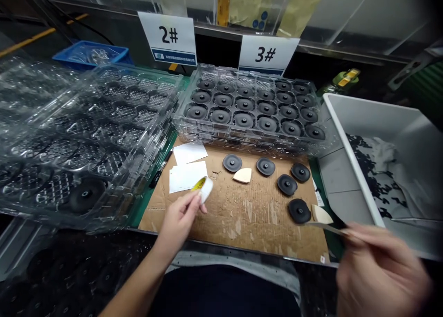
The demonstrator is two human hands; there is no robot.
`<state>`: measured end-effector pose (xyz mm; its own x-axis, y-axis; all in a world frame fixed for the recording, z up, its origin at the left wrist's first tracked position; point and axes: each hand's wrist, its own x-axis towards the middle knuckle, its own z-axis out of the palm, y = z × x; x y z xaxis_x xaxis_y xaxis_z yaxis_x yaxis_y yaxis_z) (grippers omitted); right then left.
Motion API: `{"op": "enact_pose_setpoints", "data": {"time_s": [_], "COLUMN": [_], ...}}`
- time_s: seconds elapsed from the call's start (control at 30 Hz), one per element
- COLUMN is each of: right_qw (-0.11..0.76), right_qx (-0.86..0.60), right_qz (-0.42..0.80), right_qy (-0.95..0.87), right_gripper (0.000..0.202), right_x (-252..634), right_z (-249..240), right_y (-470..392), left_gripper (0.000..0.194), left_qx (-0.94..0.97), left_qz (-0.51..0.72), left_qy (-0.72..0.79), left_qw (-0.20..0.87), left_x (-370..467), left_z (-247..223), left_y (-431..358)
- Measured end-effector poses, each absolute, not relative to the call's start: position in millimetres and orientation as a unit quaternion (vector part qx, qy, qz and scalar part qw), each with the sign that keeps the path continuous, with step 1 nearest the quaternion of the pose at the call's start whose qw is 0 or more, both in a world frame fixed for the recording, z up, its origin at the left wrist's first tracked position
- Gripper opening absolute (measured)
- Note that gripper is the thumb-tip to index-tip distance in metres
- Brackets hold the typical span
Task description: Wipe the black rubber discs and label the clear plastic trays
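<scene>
My left hand (183,215) pinches a roll of white tape (206,190) with a yellow inner core, held above the cardboard sheet (221,224). At the right my right hand (380,266), blurred, is closed on a thin pale strip (327,226); its exact kind is unclear. The strip's far end points toward a black round-cornered disc (299,211) and a cream wedge-shaped pad (321,214). Several more black discs (266,166) lie on the cardboard. Another cream wedge pad (242,175) rests against a disc (232,163). White paper sheets (187,175) lie beyond my left hand.
Stacked clear trays (249,132) holding black discs stand behind the cardboard. More clear trays (114,123) fill the left. A grey bin (341,123) with black scraps stands right. Number signs (169,38) and a blue basket (121,56) are at the back.
</scene>
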<state>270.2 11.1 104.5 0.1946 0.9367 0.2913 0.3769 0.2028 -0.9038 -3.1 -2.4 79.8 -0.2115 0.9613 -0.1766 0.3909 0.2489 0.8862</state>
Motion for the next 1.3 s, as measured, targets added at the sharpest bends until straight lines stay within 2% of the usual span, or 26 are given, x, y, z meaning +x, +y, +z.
{"op": "enact_pose_setpoints", "data": {"time_s": [0.1, 0.17, 0.23, 0.4, 0.53, 0.63, 0.73, 0.83, 1.13, 1.3], "right_qw": [0.507, 0.468, 0.436, 0.322, 0.221, 0.185, 0.139, 0.088, -0.038, -0.075], "right_qx": [-0.580, -0.568, -0.555, -0.506, -0.418, -0.348, -0.300, -0.275, -0.235, -0.232], "right_qz": [0.354, 0.404, 0.417, 0.402, 0.402, 0.402, 0.371, 0.325, 0.341, 0.343], "right_qy": [-0.531, -0.543, -0.573, -0.692, -0.784, -0.826, -0.868, -0.901, -0.909, -0.907], "right_gripper": [0.006, 0.005, 0.006, 0.009, 0.009, 0.008, 0.011, 0.008, 0.010, 0.009], "right_x": [260, 247, 236, 217, 200, 178, 145, 110, 61, 57], "right_z": [99, 93, 89, 93, 100, 102, 97, 85, 51, 45], "right_y": [23, 34, 44, 71, 92, 111, 133, 156, 184, 188], "left_gripper": [0.028, 0.026, 0.028, 0.033, 0.031, 0.030, 0.035, 0.046, 0.049, 0.046], "left_qx": [0.623, 0.722, 0.796, 0.817, 0.810, 0.746, 0.684, 0.681, 0.683, 0.681], "left_qz": [0.309, 0.258, 0.213, 0.211, 0.248, 0.260, 0.200, 0.124, 0.137, 0.132], "left_qy": [0.617, 0.562, 0.523, 0.503, 0.499, 0.598, 0.697, 0.720, 0.713, 0.713], "left_qw": [0.369, 0.309, 0.219, 0.189, 0.181, 0.138, 0.079, 0.051, 0.080, 0.105], "left_x": [14, 43, 75, 115, 81, 39, 4, -16, -28, -29], "left_z": [76, 69, 56, 31, 35, 37, 28, 17, 9, 11], "left_y": [-5, 0, 10, 26, 11, -2, -6, -6, -12, -10]}}
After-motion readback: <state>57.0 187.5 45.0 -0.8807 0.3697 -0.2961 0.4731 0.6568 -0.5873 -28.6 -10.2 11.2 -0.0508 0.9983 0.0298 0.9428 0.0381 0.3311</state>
